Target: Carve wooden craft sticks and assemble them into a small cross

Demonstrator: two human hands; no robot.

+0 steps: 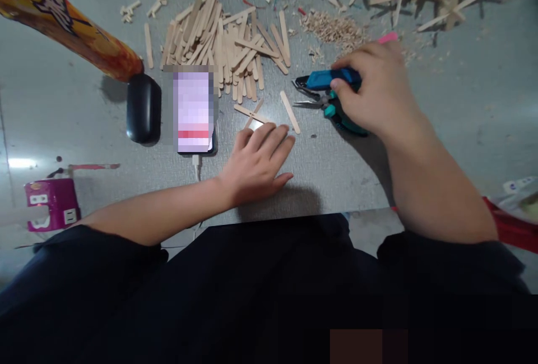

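My right hand (378, 92) closes around the handles of teal and blue cutting pliers (323, 92) lying low over the grey floor, jaws pointing left. My left hand (258, 162) rests palm down on the floor with fingers spread, holding nothing; its fingertips lie next to two crossed wooden sticks (254, 114). A single loose stick (290, 111) lies between the two hands. A large heap of flat wooden sticks (222, 44) spreads just beyond the left hand.
A phone (194, 111) on a white cable lies left of my left hand, beside a black case (143, 107). An orange tube (63, 22) slants at the upper left. A magenta power strip (51, 202) sits at left. More sticks and wood chips (334, 27) litter the far floor.
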